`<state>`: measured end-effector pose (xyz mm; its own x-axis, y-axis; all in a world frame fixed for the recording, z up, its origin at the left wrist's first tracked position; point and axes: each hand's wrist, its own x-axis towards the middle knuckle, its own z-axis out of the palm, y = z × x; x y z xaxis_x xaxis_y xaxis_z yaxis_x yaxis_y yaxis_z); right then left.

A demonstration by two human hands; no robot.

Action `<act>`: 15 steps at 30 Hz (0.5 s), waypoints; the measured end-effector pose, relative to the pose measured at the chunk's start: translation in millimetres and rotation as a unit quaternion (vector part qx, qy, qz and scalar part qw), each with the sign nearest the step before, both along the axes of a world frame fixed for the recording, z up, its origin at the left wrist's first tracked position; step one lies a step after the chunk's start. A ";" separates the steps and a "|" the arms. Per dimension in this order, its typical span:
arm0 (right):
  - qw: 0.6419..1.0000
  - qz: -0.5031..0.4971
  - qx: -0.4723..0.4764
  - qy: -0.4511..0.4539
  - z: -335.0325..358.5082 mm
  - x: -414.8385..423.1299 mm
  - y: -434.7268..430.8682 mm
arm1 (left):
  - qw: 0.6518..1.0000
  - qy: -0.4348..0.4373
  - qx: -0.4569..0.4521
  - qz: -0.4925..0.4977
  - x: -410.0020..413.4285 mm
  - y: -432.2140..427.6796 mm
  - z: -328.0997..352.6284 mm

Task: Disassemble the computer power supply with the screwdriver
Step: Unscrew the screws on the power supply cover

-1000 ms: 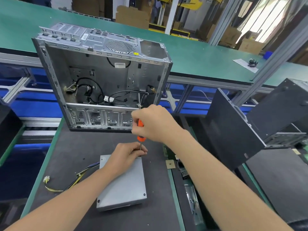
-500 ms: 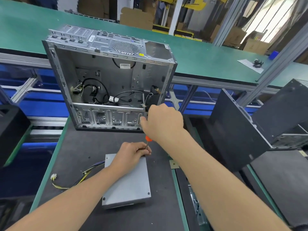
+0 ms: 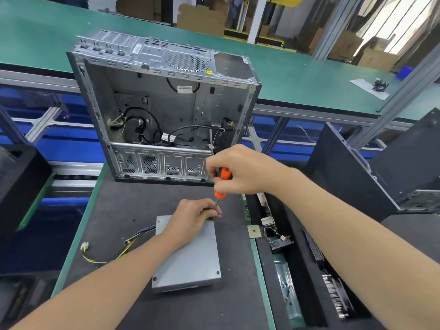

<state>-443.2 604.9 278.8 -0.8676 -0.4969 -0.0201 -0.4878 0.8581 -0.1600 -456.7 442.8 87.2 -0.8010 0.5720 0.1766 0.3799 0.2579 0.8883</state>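
- Head view: power supply (image 3: 188, 258), a flat grey metal box, lies on the dark surface (image 3: 123, 210), near its right edge and well short of the front edge.
- Bare mat to the left of the box and in front of it. Only its yellow and black cable bundle (image 3: 119, 251) trails off leftward toward the green edge strip.
- Left hand (image 3: 192, 215) rests on the box's far right corner, fingers (image 3: 212, 211) pinching the metal shaft of the screwdriver (image 3: 222, 179) low down, near the tip.
- Right hand (image 3: 245, 170) is above it, fingers curled round the orange handle. The tool stands nearly upright, tip hidden behind the left fingers.
- Open computer case (image 3: 162, 110) stands at the far edge of the surface, just behind the hands, apart from the box. Inside are loose black cables and white connectors. A perforated metal panel runs along the bottom.
- Trough (image 3: 285, 270) just right of the surface holds circuit boards, wires and a metal bracket.
- Small square chip (image 3: 254, 231) sits at the surface's right edge.
- Black panel (image 3: 345, 172) leans up beyond the trough.
- Green conveyor (image 3: 297, 75) runs behind the case.
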 end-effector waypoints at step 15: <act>0.996 -0.015 -0.045 -0.080 1.7 1.6 -6.7 | 0.999 -0.027 -0.009 -0.017 -1.2 -1.4 -1.0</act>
